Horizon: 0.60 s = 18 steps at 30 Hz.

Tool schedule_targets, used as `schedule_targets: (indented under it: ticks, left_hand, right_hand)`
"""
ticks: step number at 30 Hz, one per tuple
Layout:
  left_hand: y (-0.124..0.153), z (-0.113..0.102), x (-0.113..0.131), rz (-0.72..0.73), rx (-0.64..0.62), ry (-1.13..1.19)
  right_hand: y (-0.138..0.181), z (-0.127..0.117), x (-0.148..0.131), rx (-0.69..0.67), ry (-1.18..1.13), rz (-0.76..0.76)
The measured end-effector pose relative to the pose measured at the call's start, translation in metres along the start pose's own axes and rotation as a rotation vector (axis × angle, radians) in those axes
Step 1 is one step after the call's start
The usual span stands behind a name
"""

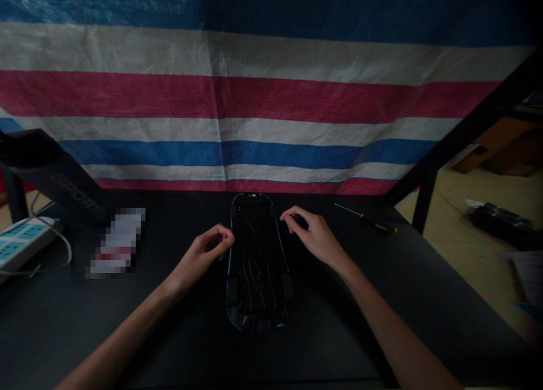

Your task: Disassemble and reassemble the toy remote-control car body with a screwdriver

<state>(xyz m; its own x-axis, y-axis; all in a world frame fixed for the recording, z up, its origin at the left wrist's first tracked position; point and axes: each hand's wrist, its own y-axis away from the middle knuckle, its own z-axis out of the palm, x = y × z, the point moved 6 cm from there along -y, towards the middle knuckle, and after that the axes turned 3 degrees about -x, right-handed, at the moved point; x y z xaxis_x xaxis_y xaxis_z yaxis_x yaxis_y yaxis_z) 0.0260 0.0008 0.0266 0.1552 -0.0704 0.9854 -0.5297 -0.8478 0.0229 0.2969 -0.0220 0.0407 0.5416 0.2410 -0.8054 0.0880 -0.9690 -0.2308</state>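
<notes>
A dark toy car lies upside down on the black table, its wheels and underside facing up and a small red dot showing on it. My left hand is at the car's left side, its fingers closed in a pinch against or just beside the edge. On the other side, my right hand hovers a little apart from the car, with thumb and fingers curled together. Whatever either pinch may hold is too small or hidden to make out. A screwdriver with a black and yellow handle rests right of my right hand.
On the left are a white power strip with a cable, a blurred pale item and a dark object marked SPORT. A striped tarp hangs behind the table. Dark metal posts stand at the right.
</notes>
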Motion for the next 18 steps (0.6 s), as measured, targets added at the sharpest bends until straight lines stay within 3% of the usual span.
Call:
schedule_targets:
  ticks: [9, 12, 18]
  left_hand:
    - [-0.001, 0.001, -0.006, -0.014, -0.009, 0.128]
    - [0.000, 0.000, -0.008, -0.042, 0.058, 0.216]
    - [-0.018, -0.009, -0.004, -0.096, 0.263, 0.207]
  right_hand:
    - [0.001, 0.001, 0.002, -0.012, 0.011, -0.016]
    - [0.000, 0.002, 0.003, 0.011, 0.012, -0.028]
    - [0.002, -0.009, 0.005, 0.220, -0.022, -0.040]
